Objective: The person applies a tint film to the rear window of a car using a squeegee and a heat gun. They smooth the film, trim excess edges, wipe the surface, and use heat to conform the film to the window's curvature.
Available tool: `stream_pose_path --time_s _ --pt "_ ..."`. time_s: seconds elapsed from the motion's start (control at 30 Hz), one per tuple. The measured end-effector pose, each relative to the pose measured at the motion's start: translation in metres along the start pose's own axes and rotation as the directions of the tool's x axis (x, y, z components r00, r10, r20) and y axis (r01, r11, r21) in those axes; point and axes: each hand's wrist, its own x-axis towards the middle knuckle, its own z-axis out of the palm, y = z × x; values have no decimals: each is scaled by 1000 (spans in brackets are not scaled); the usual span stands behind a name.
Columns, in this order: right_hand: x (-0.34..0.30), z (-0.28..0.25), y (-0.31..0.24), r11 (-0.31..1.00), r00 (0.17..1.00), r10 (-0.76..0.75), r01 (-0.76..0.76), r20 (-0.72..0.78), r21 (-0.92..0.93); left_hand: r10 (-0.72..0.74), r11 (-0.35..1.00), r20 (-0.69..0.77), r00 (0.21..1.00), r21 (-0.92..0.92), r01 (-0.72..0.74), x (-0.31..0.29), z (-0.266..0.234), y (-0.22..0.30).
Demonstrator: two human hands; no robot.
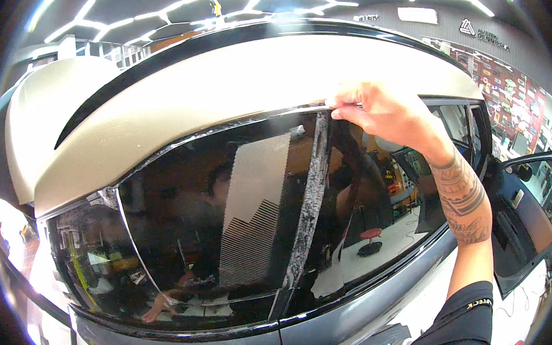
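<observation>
My right hand (379,112) reaches in from the right, its thumb and fingers pinched together at the top of the door pillar (313,181). The fingertips meet the lower edge of a pale beige, satin covering (231,82) along the car's roof side. Whatever lies between them is too small to make out. Below the hand are the dark, glossy side windows (194,187), full of reflections. Whitish smears mark the pillar and the upper window frame (216,127). My left hand is not in view.
The dark grey lower body (229,342) runs beneath the windows. At the right, a car door (526,217) stands wide open. A red wall (505,91) with many small items is behind. Bright strip lights cross the ceiling. A pale beige rear section (48,110) bulges at the left.
</observation>
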Motion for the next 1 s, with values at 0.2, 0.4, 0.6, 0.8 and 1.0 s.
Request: stream_pose_path --time_s 0.2,0.4,0.6,0.8,1.0 --pt "-8 -8 16 1000 1000 3 -3 10 -21 -36 985 23 999 169 32 -6 -6 29" --pt "-9 -8 25 1000 1000 -23 23 -17 18 -110 965 144 983 252 71 -22 -8 71" --pt "-20 -24 34 999 1000 -10 10 -10 -49 -74 953 286 956 303 -17 -34 -22 112" --pt "-21 -16 47 993 990 -116 114 -76 -28 354 808 404 844 323 -493 2 -122 161" --pt "-12 -10 53 993 994 -112 113 6 -22 844 509 -416 338 428 -747 95 -231 313"
